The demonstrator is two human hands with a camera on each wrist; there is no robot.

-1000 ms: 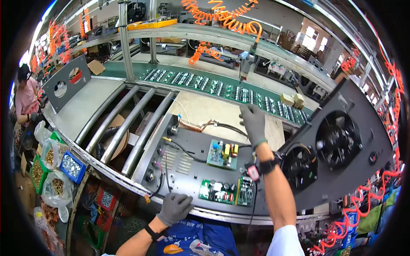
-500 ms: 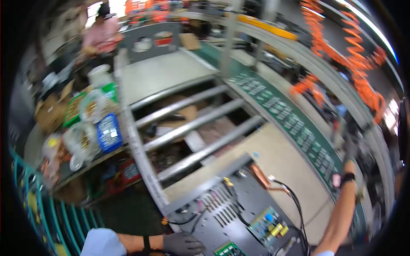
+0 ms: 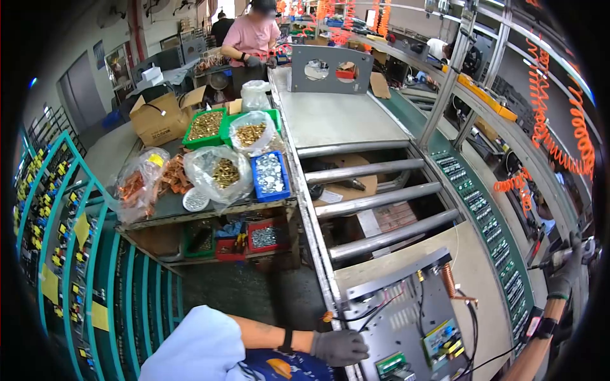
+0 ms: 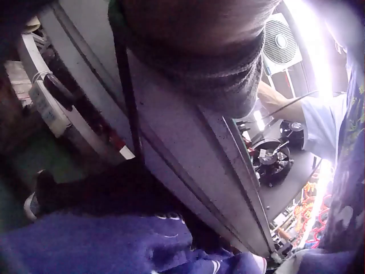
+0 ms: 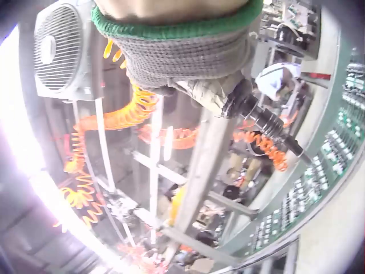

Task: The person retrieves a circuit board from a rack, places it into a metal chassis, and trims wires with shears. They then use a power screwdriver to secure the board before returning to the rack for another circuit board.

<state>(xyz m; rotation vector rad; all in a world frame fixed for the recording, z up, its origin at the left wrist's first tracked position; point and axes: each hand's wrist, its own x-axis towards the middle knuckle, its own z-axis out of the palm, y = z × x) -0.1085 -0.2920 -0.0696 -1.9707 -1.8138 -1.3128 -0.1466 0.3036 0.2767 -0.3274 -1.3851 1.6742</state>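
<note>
My right hand (image 3: 562, 280), in a grey glove, grips an air screwdriver (image 3: 569, 255) at the far right of the head view. In the right wrist view the screwdriver's dark shaft (image 5: 265, 121) slants down towards the green belt of circuit boards. My gloved left hand (image 3: 340, 347) rests at the near edge of a dark metal chassis (image 3: 400, 333), its fingers loosely bent. Mounted on that chassis are a circuit board (image 3: 443, 343) with yellow parts and a smaller green board (image 3: 391, 364). A copper coil (image 3: 448, 279) and black cables lie at its far side.
Steel rollers (image 3: 381, 200) run beyond the chassis. A green belt (image 3: 489, 241) carries rows of small boards on the right. To the left, a bench holds bags of brass fittings (image 3: 223, 174) and a blue bin (image 3: 271, 178). A person in pink (image 3: 251, 35) stands at the back.
The head view has swung left. My right hand has moved from above the chassis out to the hanging screwdriver and now grips it. My left hand stays by the chassis edge.
</note>
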